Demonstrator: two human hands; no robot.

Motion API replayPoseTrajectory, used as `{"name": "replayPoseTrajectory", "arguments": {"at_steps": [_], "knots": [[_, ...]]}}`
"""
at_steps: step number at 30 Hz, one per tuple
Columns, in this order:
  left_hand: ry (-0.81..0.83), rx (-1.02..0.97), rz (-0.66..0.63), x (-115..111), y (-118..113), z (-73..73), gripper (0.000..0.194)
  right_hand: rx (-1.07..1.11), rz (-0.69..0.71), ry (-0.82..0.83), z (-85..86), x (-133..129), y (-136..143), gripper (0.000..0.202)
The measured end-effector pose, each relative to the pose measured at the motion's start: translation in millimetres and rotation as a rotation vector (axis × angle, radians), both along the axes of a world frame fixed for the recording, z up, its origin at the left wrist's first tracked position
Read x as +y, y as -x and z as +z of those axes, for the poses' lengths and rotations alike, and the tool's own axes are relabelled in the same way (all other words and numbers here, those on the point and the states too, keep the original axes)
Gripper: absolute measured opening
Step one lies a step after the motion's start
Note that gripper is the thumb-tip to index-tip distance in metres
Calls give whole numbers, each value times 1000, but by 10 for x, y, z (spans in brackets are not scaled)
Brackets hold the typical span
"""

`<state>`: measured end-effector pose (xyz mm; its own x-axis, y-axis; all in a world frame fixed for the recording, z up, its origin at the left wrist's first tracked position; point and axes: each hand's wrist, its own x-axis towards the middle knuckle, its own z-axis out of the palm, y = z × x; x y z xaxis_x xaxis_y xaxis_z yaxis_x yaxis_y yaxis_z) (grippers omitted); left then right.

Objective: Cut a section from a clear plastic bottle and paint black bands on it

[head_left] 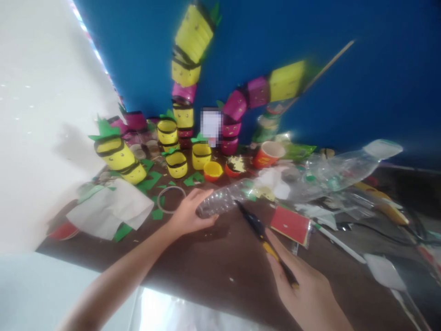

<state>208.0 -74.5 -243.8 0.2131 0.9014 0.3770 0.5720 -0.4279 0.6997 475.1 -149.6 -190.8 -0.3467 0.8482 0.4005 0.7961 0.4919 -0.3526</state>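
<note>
A clear ribbed plastic bottle [225,198] lies on its side on the brown table. My left hand [195,209] is closed around its bottom end, thumb on the near side and fingers on the far side. In my right hand [306,280] is a black-and-yellow pointed tool [257,226], gripped by its handle. Its narrow dark tip reaches the near side of the bottle; whether it touches or only overlaps in view, I cannot tell. Blur hides the tool's exact kind. The bottle's far end runs into a clutter of clear plastic.
Yellow cups with faces [177,164] and purple ones [230,128] stand or stack at the back. A larger clear bottle [341,170], a red square packet [290,225], a paper cup [268,154] and a cable lie right. White paper [112,209], a ring [171,199] and green scraps lie left.
</note>
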Motion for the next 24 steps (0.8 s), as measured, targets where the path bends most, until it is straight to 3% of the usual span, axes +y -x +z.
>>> {"name": "replayPoseTrajectory", "arguments": {"at_steps": [14,24], "knots": [[-1,-7,19,12,1,33,67,-64,1,-51,-46,-34,-3,44],[6,-40,27,-5,-26,66,52,-76,-21,-3,60,-44,49,46]]}}
